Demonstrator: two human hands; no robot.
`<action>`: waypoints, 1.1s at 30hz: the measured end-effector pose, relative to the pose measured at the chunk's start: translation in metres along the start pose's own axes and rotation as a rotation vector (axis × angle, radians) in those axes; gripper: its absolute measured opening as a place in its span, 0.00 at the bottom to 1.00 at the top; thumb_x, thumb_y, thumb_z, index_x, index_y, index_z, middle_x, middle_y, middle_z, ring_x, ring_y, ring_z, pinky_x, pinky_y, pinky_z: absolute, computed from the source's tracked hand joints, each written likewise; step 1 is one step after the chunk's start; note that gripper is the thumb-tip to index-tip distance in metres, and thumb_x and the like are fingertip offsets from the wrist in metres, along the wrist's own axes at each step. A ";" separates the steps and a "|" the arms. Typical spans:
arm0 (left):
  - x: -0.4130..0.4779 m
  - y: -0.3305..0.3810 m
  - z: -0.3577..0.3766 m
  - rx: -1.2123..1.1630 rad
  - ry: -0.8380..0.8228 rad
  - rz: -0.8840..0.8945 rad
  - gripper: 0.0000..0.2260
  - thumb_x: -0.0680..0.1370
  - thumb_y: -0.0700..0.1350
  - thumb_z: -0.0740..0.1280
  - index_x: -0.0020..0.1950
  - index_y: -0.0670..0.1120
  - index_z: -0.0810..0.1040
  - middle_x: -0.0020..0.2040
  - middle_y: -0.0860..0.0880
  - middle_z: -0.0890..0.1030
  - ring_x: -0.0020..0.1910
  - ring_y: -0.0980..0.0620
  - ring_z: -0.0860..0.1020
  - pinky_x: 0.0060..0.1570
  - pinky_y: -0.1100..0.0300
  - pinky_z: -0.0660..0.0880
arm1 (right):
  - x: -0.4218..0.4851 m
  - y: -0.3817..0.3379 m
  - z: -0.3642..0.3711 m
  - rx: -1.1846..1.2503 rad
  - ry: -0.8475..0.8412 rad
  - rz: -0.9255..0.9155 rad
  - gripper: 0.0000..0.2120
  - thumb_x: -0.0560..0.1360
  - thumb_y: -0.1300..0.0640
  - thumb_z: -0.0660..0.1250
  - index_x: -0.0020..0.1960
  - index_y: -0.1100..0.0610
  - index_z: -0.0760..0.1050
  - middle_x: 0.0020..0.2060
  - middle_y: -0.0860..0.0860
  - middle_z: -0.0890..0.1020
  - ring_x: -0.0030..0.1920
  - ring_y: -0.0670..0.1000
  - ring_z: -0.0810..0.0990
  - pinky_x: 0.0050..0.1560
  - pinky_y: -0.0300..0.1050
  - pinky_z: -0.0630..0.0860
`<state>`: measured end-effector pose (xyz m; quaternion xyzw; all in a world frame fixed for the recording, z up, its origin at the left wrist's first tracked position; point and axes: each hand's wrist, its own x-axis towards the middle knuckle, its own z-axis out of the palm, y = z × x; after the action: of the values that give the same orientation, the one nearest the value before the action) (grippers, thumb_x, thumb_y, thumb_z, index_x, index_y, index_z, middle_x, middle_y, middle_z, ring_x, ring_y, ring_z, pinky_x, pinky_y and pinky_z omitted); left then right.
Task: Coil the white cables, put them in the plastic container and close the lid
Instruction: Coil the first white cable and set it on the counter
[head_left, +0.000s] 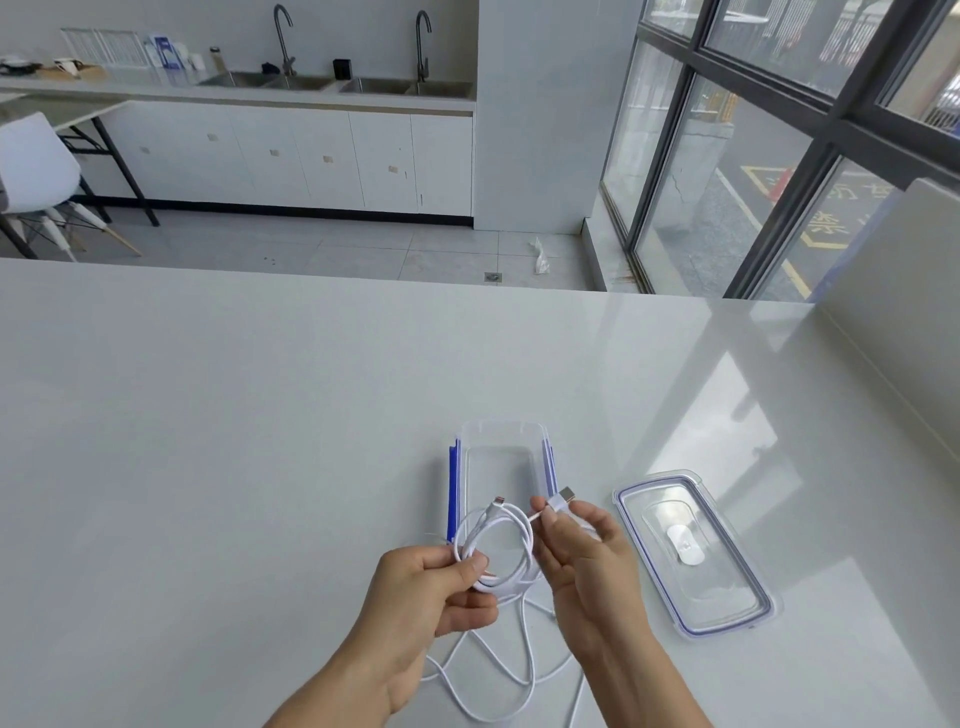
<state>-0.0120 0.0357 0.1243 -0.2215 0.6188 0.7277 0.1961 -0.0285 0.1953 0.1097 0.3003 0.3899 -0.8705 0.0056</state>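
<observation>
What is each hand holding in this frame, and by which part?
Left hand grips the coiled white cable at the bottom of its loops; right hand pinches that cable just behind its plug.

White glossy table (208, 441). An open clear plastic container (504, 429) with blue side clips sits upright near the front middle. A clear lid (693, 566) with a blue seal lies flat just right of it, not touching. Loose white cable (528, 660) loops on the tabletop at the near edge.
</observation>
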 end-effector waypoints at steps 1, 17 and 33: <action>0.000 0.000 0.000 -0.041 -0.011 -0.019 0.10 0.75 0.36 0.72 0.46 0.27 0.81 0.36 0.38 0.79 0.32 0.44 0.81 0.37 0.54 0.83 | -0.001 -0.001 -0.001 0.001 0.013 -0.026 0.14 0.75 0.73 0.67 0.54 0.59 0.70 0.47 0.65 0.87 0.45 0.59 0.84 0.47 0.48 0.82; -0.010 0.007 0.013 -0.031 -0.288 -0.057 0.15 0.77 0.50 0.68 0.40 0.39 0.83 0.41 0.38 0.81 0.34 0.47 0.77 0.28 0.57 0.73 | -0.011 0.003 -0.006 -0.366 0.034 -0.288 0.09 0.74 0.70 0.70 0.50 0.57 0.79 0.45 0.64 0.83 0.37 0.55 0.79 0.33 0.44 0.77; -0.006 0.001 0.012 -0.241 -0.254 -0.160 0.11 0.77 0.39 0.66 0.52 0.33 0.82 0.39 0.39 0.83 0.28 0.49 0.76 0.28 0.56 0.79 | -0.011 -0.007 -0.012 -0.329 0.023 -0.470 0.09 0.74 0.72 0.70 0.48 0.59 0.80 0.40 0.59 0.86 0.36 0.53 0.82 0.42 0.49 0.78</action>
<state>-0.0082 0.0471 0.1304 -0.1982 0.4777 0.8008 0.3020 -0.0153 0.2061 0.1142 0.2069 0.5849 -0.7694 -0.1521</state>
